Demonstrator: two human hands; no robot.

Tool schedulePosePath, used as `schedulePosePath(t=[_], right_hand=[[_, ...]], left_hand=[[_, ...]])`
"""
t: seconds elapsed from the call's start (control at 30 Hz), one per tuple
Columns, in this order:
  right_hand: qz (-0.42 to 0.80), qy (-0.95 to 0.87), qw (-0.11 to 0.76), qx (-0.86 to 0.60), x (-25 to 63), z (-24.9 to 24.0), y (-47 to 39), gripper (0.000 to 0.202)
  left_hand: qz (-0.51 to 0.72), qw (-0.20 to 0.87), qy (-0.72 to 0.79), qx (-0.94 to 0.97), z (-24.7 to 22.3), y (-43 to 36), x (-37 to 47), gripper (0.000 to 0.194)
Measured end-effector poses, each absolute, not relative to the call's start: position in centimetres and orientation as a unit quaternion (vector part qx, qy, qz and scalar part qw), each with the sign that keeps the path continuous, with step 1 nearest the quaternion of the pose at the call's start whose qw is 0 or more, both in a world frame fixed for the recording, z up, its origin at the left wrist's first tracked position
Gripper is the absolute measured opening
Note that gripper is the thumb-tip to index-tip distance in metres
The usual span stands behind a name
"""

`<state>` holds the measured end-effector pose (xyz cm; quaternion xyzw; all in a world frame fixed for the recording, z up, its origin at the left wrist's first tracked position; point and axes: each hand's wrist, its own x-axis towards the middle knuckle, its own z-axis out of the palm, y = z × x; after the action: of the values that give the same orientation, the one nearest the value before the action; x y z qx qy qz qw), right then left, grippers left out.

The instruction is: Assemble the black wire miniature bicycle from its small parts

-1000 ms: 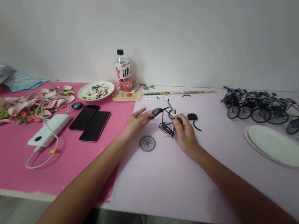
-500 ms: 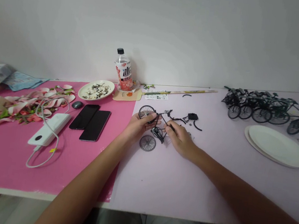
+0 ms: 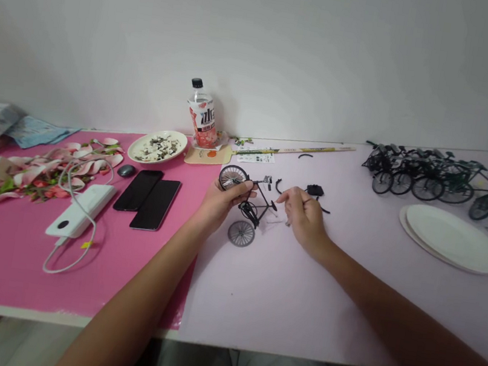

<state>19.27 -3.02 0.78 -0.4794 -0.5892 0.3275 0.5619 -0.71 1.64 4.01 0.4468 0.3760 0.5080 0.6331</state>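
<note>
My left hand (image 3: 222,200) grips a black model bicycle (image 3: 259,202) near its spoked wheel, thumb on top. The bicycle is tilted, with its pedals and chain part toward me. A loose spoked wheel (image 3: 241,233) lies on the table just below it. To the right, my right hand (image 3: 305,220) is closed with its fingers curled, its fingertips close to the bicycle's saddle (image 3: 273,206). Whether anything is pinched in them is hidden. A small black box-like part (image 3: 315,190) and a curved black strip (image 3: 305,155) lie beyond this hand.
Several finished model bicycles (image 3: 424,173) stand at the right behind white oval plates (image 3: 455,239). On the pink mat are two phones (image 3: 155,205), a white power bank (image 3: 81,211) with a cable, and artificial petals (image 3: 68,160). A bottle (image 3: 203,117) and a dish (image 3: 133,152) stand behind.
My right hand has come off the bicycle and moved a little to the right, its fingers curling. My left hand has shifted slightly left with the bicycle, whose frame is now more exposed.
</note>
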Motion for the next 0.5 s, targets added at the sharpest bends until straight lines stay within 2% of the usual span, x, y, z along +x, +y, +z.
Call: schedulePosePath(t=[0.17,0.33,0.5], right_hand=[[0.364,-0.564,0.586,-0.454,19.7,1.0,-2.7,0.051],[0.324,-0.607,0.578,-0.438,20.0,1.8,-3.0,0.053],[0.266,-0.646,0.554,-0.453,19.7,2.6,-3.4,0.051]], left_hand=[[0.521,0.556,0.381,0.524,4.9,0.3,-0.1,0.032],[0.529,0.459,0.407,0.586,5.6,-1.6,0.9,0.038],[0.514,0.403,0.355,0.669,5.1,-2.7,1.4,0.026]])
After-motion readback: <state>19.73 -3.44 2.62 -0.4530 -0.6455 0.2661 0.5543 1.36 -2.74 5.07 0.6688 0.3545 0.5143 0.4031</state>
